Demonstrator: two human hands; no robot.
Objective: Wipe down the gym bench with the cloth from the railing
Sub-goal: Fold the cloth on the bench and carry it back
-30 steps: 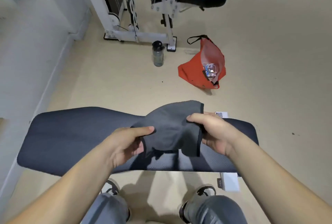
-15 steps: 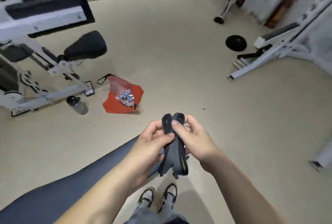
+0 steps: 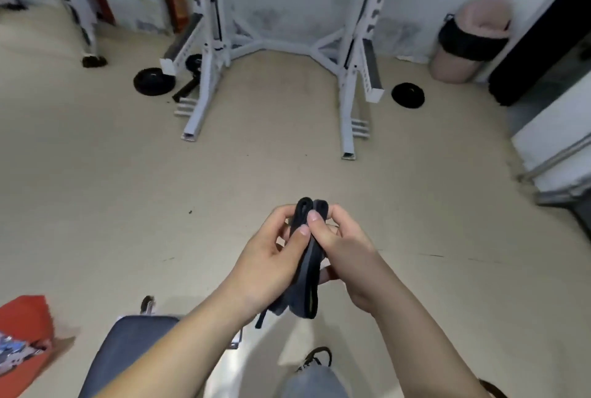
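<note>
Folded cloth [image 3: 307, 257] between both hands.

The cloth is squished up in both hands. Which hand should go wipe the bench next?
Probably the left hand. Both hands pinch the folded cloth, but the bench shows only at the lower left, under the left forearm. The right hand would have to cross over to reach it.

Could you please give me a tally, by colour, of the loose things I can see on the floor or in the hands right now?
Black weight plates: 2
Dark cloth, held folded by left hand and right hand: 1
Red bag: 1
Pink bin: 1
Total: 5
</note>
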